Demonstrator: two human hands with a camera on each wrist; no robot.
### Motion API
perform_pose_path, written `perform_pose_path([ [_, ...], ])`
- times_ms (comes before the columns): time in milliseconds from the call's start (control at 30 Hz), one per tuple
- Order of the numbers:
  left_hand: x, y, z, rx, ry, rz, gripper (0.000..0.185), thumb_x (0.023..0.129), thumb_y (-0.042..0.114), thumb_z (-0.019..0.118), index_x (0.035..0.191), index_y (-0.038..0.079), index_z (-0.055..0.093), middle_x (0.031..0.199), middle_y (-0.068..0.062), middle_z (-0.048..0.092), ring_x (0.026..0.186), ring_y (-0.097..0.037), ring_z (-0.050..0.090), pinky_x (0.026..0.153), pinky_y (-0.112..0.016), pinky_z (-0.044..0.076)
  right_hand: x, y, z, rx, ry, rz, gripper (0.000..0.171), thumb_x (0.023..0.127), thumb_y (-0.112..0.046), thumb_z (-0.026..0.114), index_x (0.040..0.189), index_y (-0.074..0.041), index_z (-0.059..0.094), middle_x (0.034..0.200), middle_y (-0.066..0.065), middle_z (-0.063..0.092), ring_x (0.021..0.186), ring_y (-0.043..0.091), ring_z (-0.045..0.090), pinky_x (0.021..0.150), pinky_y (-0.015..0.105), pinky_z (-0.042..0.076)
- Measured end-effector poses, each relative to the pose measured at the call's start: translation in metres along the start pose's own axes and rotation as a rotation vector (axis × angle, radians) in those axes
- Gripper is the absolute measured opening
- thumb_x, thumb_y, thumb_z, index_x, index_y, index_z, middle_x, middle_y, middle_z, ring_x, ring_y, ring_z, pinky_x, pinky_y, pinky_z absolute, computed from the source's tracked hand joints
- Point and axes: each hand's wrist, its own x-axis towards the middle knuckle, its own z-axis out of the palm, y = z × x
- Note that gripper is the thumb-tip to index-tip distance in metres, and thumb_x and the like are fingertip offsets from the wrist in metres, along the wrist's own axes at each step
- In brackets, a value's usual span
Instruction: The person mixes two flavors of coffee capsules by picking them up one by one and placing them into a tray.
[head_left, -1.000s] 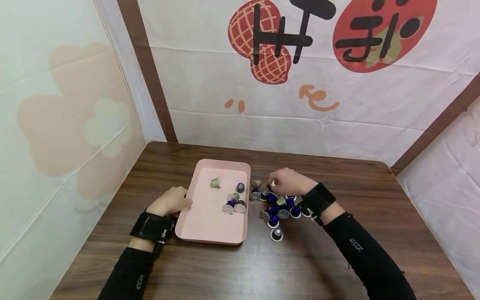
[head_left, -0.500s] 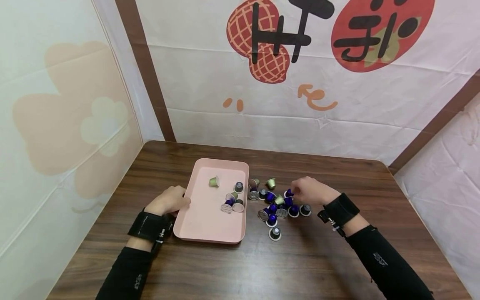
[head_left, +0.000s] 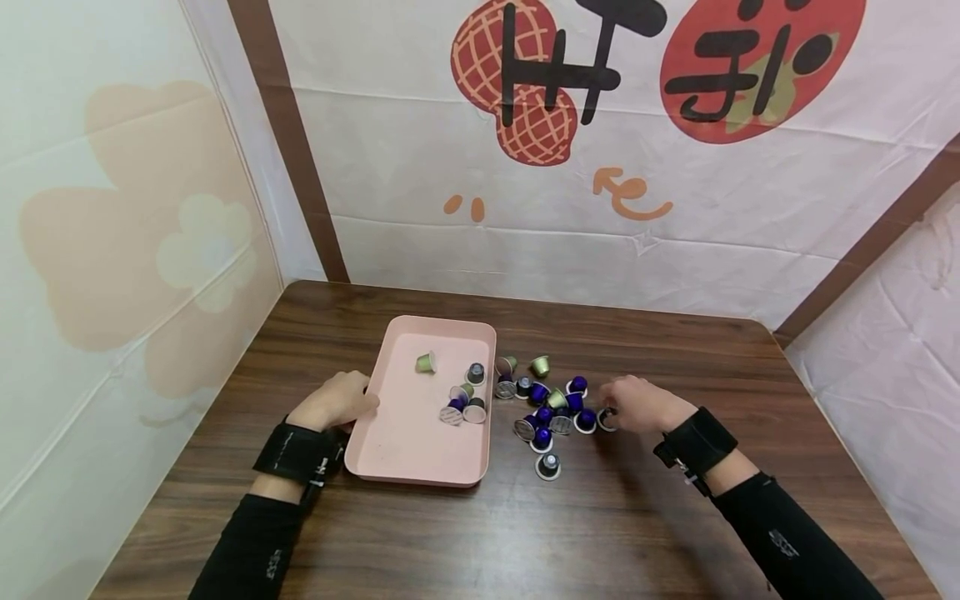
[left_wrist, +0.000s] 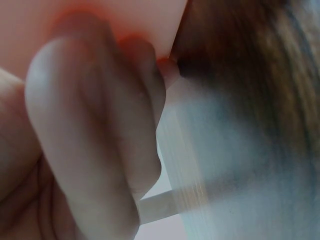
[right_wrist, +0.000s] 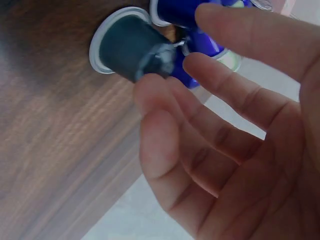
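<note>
My left hand [head_left: 336, 402] grips the left rim of a pink tray [head_left: 412, 454]; in the left wrist view its bent fingers [left_wrist: 95, 130] lie against the tray's side. Several coffee capsules lie in the tray, among them a light green one [head_left: 425, 362] and a dark grey one [head_left: 476, 372]. To the right, my right hand [head_left: 641, 402] is over a dark green capsule [right_wrist: 125, 42] at the right end of a loose group. Its thumb and fingers are apart around that capsule, with fingertips overlapping its narrow end; whether they touch it I cannot tell.
Beside the tray's right wall lie several more capsules: blue ones [head_left: 542, 437], a green one [head_left: 540, 366] and a silver-topped one [head_left: 548, 467] nearest the front. A brown wooden table [head_left: 585, 533] carries everything. A printed cloth [head_left: 570, 258] hangs behind its far edge.
My right hand has moved right, from the green capsule at the back, past a blue one, to the dark green one. The green capsule now stands uncovered. My left hand stays at the tray.
</note>
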Motion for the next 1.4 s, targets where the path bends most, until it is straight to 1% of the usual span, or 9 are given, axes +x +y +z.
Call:
perform_pose_path([
  [133, -0.001, 0.001, 0.0, -0.001, -0.003, 0.003, 0.024, 0.085, 0.009, 0.05, 0.1, -0.006, 0.062, 0.075, -0.01, 0.061, 0.06, -0.018, 0.062, 0.051, -0.031, 0.052, 0.0, 0.005, 0.005, -0.023, 0.007, -0.002, 0.017, 0.079, -0.007, 0.072, 0.095, -0.005, 0.065, 0.087, 0.004, 0.061, 0.072, 0.012, 0.052, 0.063, 0.032, 0.047],
  [267, 0.0, 0.002, -0.001, 0.007, 0.001, -0.01, 0.024, 0.085, 0.01, 0.05, 0.1, -0.005, 0.063, 0.075, -0.01, 0.061, 0.059, -0.018, 0.062, 0.051, -0.031, 0.052, 0.0, 0.009, 0.007, -0.014, -0.012, -0.003, 0.013, 0.079, -0.006, 0.071, 0.09, -0.006, 0.064, 0.083, 0.003, 0.06, 0.069, 0.012, 0.052, 0.062, 0.032, 0.047],
  [400, -0.001, 0.003, -0.002, 0.014, 0.006, -0.001, 0.024, 0.085, 0.009, 0.05, 0.1, -0.005, 0.062, 0.076, -0.01, 0.061, 0.06, -0.018, 0.062, 0.051, -0.031, 0.052, 0.0, 0.012, 0.009, -0.011, -0.022, 0.0, 0.013, 0.079, -0.006, 0.072, 0.087, -0.007, 0.062, 0.081, 0.001, 0.06, 0.068, 0.011, 0.051, 0.061, 0.031, 0.045],
  [500, -0.002, 0.003, -0.002, 0.015, 0.007, 0.011, 0.024, 0.085, 0.009, 0.05, 0.1, -0.005, 0.062, 0.076, -0.01, 0.061, 0.06, -0.019, 0.062, 0.051, -0.032, 0.052, 0.001, 0.014, 0.011, 0.01, -0.032, 0.026, 0.015, 0.078, -0.006, 0.072, 0.089, -0.007, 0.062, 0.082, 0.001, 0.059, 0.068, 0.012, 0.051, 0.061, 0.031, 0.045],
  [667, -0.003, 0.003, -0.002, 0.012, 0.007, 0.02, 0.024, 0.084, 0.009, 0.05, 0.099, -0.005, 0.063, 0.076, -0.01, 0.061, 0.06, -0.019, 0.062, 0.051, -0.032, 0.052, 0.002, 0.017, 0.015, 0.035, -0.059, 0.076, 0.02, 0.079, -0.006, 0.072, 0.098, -0.005, 0.064, 0.087, 0.002, 0.06, 0.07, 0.012, 0.052, 0.061, 0.03, 0.046],
  [867, -0.003, 0.003, -0.001, 0.011, 0.006, 0.012, 0.024, 0.084, 0.009, 0.05, 0.099, -0.005, 0.063, 0.076, -0.01, 0.061, 0.06, -0.018, 0.062, 0.051, -0.032, 0.052, 0.004, 0.017, 0.016, 0.02, -0.067, 0.081, 0.018, 0.079, -0.007, 0.072, 0.095, -0.005, 0.064, 0.085, 0.003, 0.059, 0.069, 0.013, 0.052, 0.059, 0.029, 0.046],
  [1133, -0.003, 0.001, 0.0, 0.017, 0.007, 0.002, 0.023, 0.085, 0.009, 0.051, 0.098, -0.005, 0.063, 0.075, -0.01, 0.061, 0.059, -0.018, 0.061, 0.051, -0.031, 0.052, 0.004, 0.017, 0.012, 0.041, -0.081, 0.092, 0.016, 0.079, -0.005, 0.07, 0.093, -0.007, 0.062, 0.083, 0.001, 0.057, 0.068, 0.013, 0.051, 0.059, 0.03, 0.044],
  [1267, -0.003, 0.001, 0.0, 0.017, 0.011, -0.001, 0.023, 0.085, 0.009, 0.051, 0.099, -0.005, 0.063, 0.075, -0.01, 0.061, 0.059, -0.018, 0.061, 0.051, -0.031, 0.051, 0.004, 0.015, 0.005, 0.029, -0.063, 0.086, 0.014, 0.079, -0.003, 0.067, 0.09, -0.008, 0.06, 0.079, 0.001, 0.055, 0.065, 0.014, 0.05, 0.056, 0.03, 0.043],
  [1400, -0.004, 0.002, 0.0, 0.017, 0.012, -0.003, 0.023, 0.085, 0.008, 0.051, 0.099, -0.005, 0.063, 0.074, -0.01, 0.061, 0.059, -0.018, 0.061, 0.05, -0.031, 0.051, 0.005, 0.009, -0.005, 0.024, -0.053, 0.077, 0.013, 0.082, -0.002, 0.064, 0.094, -0.005, 0.06, 0.081, 0.001, 0.054, 0.066, 0.015, 0.049, 0.056, 0.03, 0.042],
])
